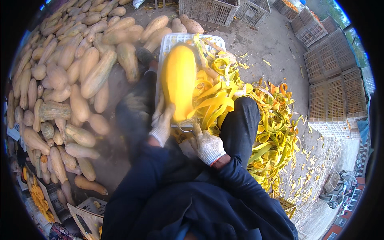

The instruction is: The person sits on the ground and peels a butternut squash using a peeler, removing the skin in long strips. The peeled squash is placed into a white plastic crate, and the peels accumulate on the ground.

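Observation:
A large pumpkin point(179, 81), long and peeled to bright yellow, lies lengthwise over a white plastic crate point(169, 40) between my knees. My left hand point(162, 123), in a whitish knit glove, grips its near left side, thumb on the flesh. My right hand point(207, 147), gloved alike, is closed around a peeler point(186, 130) at the pumpkin's near end; only a bent metal part of the tool shows. Wide yellow peel strips point(217, 105) are heaped over the crate's right side, against the pumpkin and my right knee.
Many unpeeled tan pumpkins point(99, 72) cover the ground at left. A peel pile point(273, 135) lies beside my right leg. Stacked plastic crates point(336, 99) stand at right, with more crates point(210, 12) at the back. Lower left is a container of orange pieces point(40, 198).

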Tool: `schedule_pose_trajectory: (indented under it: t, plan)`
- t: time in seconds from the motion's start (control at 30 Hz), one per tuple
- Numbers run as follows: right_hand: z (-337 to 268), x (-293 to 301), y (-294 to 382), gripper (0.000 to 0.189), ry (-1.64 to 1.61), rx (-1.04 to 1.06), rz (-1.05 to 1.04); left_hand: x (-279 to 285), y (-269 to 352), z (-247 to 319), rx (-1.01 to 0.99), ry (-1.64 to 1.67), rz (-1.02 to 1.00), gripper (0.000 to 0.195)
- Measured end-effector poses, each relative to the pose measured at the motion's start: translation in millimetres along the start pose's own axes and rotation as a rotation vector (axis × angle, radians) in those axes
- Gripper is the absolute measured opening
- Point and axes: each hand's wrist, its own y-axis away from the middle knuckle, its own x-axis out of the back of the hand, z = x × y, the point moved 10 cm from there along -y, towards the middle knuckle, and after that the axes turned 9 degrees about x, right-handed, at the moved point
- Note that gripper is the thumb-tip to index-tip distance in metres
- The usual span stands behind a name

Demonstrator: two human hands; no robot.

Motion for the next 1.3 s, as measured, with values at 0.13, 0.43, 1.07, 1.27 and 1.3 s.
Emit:
schedule_pose_trajectory:
  t: [0.13,0.43,1.07,1.27,1.3]
  plan:
    - [-18,-4,22,0.064,-0.089,0.064,-0.302,1,3,2,0.028,-0.13,0.002,0.083]
    - [41,23,-104,0.059,-0.395,-0.157,0.365,-25,29,21,0.06,-0.308,0.017,0.093]
    - [-39,73,-104,0.047,-0.238,0.014,0.188,-31,60,-41,0.492,0.726,-0.134,0.066]
    - [5,97,-250,0.036,-0.072,0.197,0.229,-18,56,-65,0.582,0.63,-0.078,0.075]
    - [5,96,-291,0.035,0.071,0.291,0.137,-19,54,-64,0.544,0.62,-0.109,0.074]
